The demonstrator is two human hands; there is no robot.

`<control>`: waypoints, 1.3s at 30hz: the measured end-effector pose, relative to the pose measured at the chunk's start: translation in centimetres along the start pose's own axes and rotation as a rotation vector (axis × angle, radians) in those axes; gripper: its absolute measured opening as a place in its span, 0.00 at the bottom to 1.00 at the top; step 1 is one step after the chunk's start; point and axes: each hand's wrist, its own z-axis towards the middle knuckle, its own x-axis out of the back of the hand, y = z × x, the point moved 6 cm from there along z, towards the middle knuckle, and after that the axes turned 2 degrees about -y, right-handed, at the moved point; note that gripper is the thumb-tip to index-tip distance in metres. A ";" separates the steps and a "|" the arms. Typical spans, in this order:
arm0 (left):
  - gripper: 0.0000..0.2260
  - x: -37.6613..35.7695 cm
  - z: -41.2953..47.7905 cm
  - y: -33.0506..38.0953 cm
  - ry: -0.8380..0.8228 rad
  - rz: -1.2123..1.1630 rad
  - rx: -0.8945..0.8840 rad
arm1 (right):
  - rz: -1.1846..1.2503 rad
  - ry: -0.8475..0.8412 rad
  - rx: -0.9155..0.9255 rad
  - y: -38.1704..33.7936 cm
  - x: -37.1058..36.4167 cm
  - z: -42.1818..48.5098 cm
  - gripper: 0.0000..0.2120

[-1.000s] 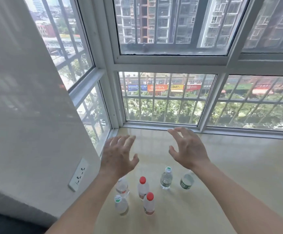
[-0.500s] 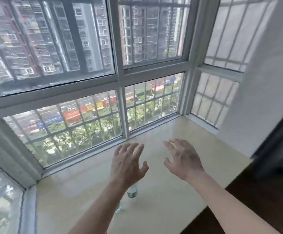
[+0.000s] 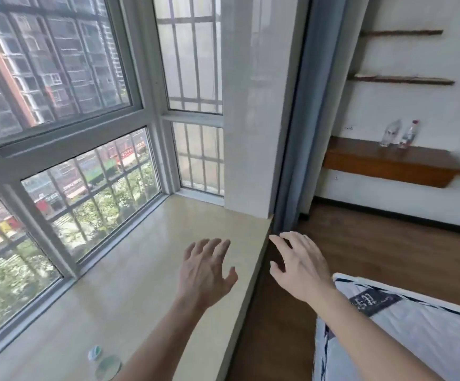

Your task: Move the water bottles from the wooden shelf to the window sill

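You've turned right from the window sill [image 3: 140, 270], where just 1 delivered bottle [image 3: 105, 364] now shows at the bottom edge, and with your left hand [image 3: 206, 273] and right hand [image 3: 300, 268] both spread open and empty, 2 water bottles [image 3: 389, 133] on the wooden shelf [image 3: 388, 163] await.

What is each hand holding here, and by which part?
Nothing. The left hand and right hand are both open and empty: the left above the window sill, the right beyond its edge. A red-capped bottle stands on the wooden shelf.
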 end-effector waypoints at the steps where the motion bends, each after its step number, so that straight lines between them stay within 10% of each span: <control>1: 0.28 -0.4 1.0 1.0 0.002 -0.004 -0.022 | 0.003 0.012 -0.024 1.2 0.2 0.0 0.24; 39: 0.26 -20.7 56.5 25.6 -0.021 -0.110 -0.383 | -0.055 0.051 -0.373 46.0 -9.4 32.2 0.24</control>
